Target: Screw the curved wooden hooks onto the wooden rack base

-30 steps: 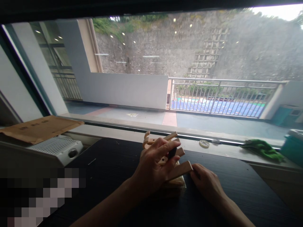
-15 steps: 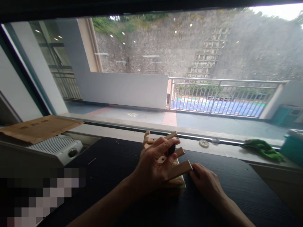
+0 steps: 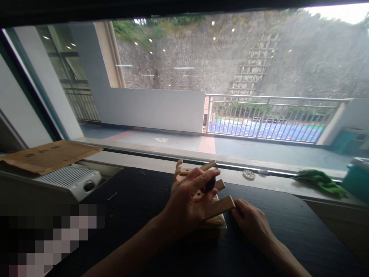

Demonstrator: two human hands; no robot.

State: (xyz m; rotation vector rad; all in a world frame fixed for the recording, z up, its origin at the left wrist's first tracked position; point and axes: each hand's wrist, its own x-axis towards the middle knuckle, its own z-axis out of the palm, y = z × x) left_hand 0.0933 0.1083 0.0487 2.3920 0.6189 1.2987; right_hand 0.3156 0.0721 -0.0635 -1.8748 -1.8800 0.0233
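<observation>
A small wooden piece with flat bars and a curved hook-like part stands at the middle of the black table. My left hand reaches over it, thumb and fingers closed round a short black-and-red handle. What lies at the handle's lower end is hidden. The front wooden bar juts out to the right past my left hand. At that bar's end rests my right hand, its fingers curled at the corner and partly hidden. Under the bars lies a pale, shiny-wrapped bundle.
Behind the table runs a window sill with a tape roll and a green cloth. A teal container stands at the right. To the left, a brown envelope lies over a white slatted device.
The black-and-red handle has shifted slightly in my left hand, with more red showing. My left fingers have moved a little; my right hand stays at the bar's end.
</observation>
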